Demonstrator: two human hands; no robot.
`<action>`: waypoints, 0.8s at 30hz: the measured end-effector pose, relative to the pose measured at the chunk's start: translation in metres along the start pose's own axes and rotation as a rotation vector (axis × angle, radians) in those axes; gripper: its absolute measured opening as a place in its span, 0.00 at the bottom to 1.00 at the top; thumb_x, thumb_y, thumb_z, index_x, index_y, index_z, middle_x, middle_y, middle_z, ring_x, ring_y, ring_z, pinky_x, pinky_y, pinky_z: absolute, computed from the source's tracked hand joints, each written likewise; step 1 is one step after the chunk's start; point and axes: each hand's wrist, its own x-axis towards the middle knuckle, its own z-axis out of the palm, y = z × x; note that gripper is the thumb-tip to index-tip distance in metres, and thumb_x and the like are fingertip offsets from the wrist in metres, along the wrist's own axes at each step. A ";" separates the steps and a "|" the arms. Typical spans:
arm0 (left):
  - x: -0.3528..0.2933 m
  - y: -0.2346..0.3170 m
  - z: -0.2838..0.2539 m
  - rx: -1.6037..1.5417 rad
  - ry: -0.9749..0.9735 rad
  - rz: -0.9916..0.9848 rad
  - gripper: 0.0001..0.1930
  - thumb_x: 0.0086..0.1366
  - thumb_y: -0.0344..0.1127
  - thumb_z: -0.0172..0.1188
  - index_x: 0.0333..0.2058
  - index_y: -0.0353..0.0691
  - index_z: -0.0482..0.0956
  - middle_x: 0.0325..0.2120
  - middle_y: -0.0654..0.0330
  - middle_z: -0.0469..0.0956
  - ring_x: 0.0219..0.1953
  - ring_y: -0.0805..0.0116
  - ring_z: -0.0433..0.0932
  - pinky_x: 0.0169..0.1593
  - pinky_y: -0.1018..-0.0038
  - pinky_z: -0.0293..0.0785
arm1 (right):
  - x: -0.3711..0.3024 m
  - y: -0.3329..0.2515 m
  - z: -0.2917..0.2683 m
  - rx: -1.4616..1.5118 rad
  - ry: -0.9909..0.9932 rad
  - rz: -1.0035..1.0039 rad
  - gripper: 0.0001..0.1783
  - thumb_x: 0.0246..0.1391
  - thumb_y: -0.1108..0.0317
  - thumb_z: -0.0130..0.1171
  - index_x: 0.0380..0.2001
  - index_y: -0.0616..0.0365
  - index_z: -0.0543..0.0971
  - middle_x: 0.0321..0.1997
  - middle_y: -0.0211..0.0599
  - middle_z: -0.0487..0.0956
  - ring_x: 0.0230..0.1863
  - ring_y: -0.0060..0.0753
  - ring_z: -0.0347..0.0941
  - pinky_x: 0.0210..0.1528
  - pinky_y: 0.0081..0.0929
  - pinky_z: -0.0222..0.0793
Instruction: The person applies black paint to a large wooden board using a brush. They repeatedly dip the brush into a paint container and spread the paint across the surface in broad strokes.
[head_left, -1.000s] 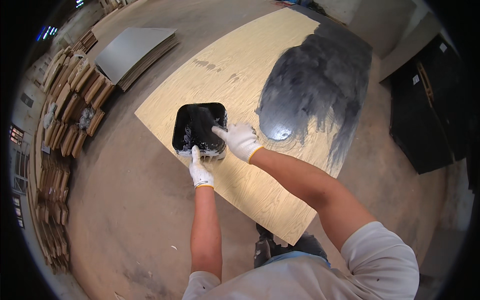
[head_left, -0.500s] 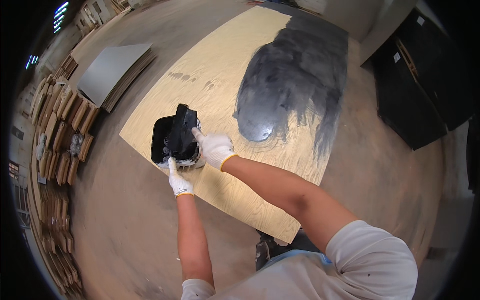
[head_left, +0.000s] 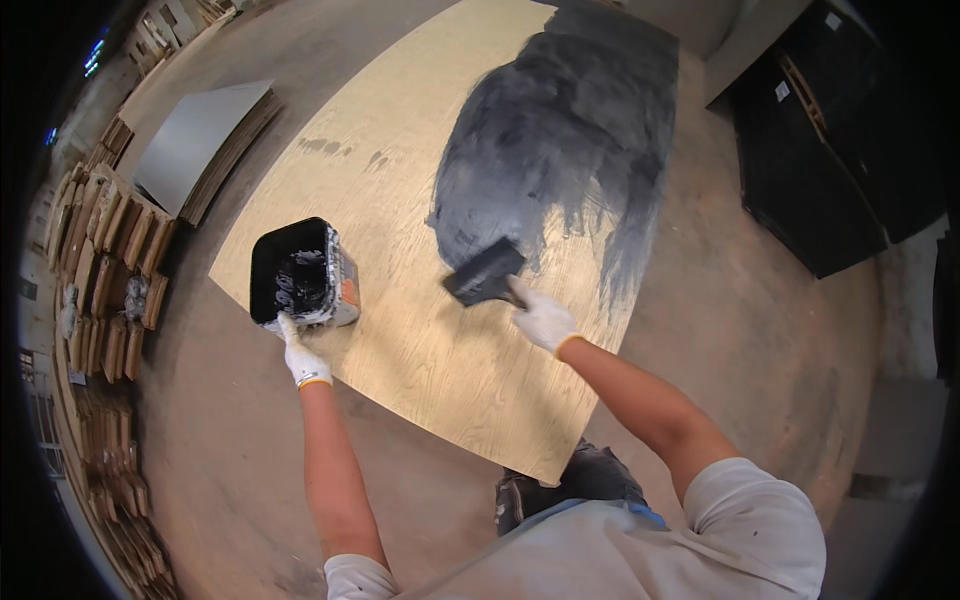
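Note:
In a white knit glove, my left hand (head_left: 303, 352) grips the near rim of a square bucket (head_left: 346, 285), dark inside with smeared pale and black paste. The bucket is at the left edge of a pale wood-grain board (head_left: 400, 345). My gloved right hand (head_left: 545, 318) is closed round the handle of a wide black scraper (head_left: 484, 272), blurred a little by motion. That scraper is over the board, just below a large patch of dark grey coating (head_left: 560, 140). Whether its blade touches the board I cannot tell.
Grey sheets (head_left: 200, 145) lie stacked on the floor at the far left. Nearer along that side are piles of brown boards (head_left: 110, 270). Large black panels (head_left: 810, 150) lean at the right. My legs (head_left: 570, 490) are close to the board's near corner.
My right hand has carried the scraper out of the bucket, to the right over the board. The bucket and my left hand now appear farther left in view.

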 end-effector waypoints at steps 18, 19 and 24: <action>-0.422 -0.114 -0.295 0.120 0.750 -0.466 0.10 0.72 0.44 0.60 0.32 0.49 0.78 0.28 0.64 0.76 0.36 0.56 0.75 0.47 0.47 0.77 | 0.180 0.204 -0.123 -1.130 -0.236 -0.052 0.15 0.55 0.64 0.64 0.42 0.57 0.89 0.54 0.47 0.85 0.56 0.45 0.81 0.56 0.39 0.75; -0.420 -0.109 -0.311 0.132 0.752 -0.477 0.10 0.71 0.44 0.60 0.32 0.48 0.77 0.27 0.64 0.75 0.37 0.55 0.75 0.46 0.47 0.77 | 0.168 0.193 -0.099 -1.138 -0.248 -0.092 0.15 0.54 0.63 0.65 0.43 0.56 0.89 0.53 0.47 0.85 0.55 0.44 0.81 0.53 0.39 0.76; -0.340 -0.098 -0.339 0.375 0.578 -0.550 0.10 0.71 0.42 0.60 0.32 0.45 0.74 0.27 0.62 0.74 0.36 0.56 0.76 0.37 0.51 0.79 | 0.065 0.153 -0.026 -0.505 -0.186 0.330 0.24 0.59 0.64 0.55 0.58 0.56 0.77 0.52 0.56 0.83 0.53 0.53 0.81 0.54 0.42 0.77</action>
